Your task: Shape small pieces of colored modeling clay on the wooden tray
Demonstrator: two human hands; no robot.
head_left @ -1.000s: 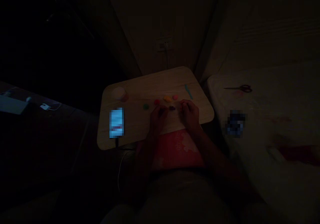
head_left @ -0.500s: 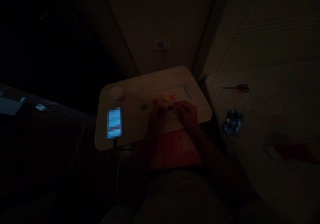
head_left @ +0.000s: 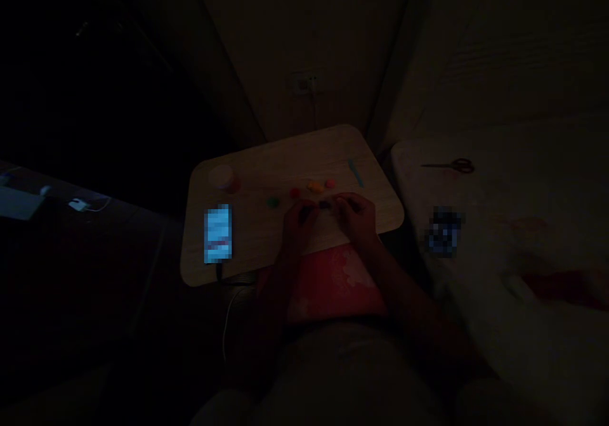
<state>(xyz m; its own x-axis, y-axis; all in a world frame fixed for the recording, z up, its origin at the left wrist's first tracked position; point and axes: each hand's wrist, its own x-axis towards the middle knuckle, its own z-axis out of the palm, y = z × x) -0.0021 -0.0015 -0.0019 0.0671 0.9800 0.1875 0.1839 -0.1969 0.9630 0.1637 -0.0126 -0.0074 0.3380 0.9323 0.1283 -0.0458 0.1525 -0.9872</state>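
In dim light, my left hand (head_left: 299, 218) and my right hand (head_left: 358, 217) are close together over the near side of a small wooden table (head_left: 257, 223). Both hands have their fingers closed around the ends of a small dark lump (head_left: 324, 205), which looks like modelling clay. Just beyond the fingers lie a red lump (head_left: 295, 193), a yellow-orange lump (head_left: 314, 187) and a pink lump (head_left: 330, 184). Left of them sits a green lump (head_left: 273, 202). A flat blue tool (head_left: 355, 172) rests farther back on the right. Fingertip detail is lost in the dark.
A pale round tub (head_left: 222, 177) stands at the table's back left, with a lit phone (head_left: 217, 234) in front of it. A wall socket (head_left: 304, 83) is behind. On the pale surface to the right are scissors (head_left: 450, 165) and a blurred-out device (head_left: 443, 232).
Both hands stay in nearly the same place, with only slight finger movement around the dark lump. The lumps and the blue tool have not moved.
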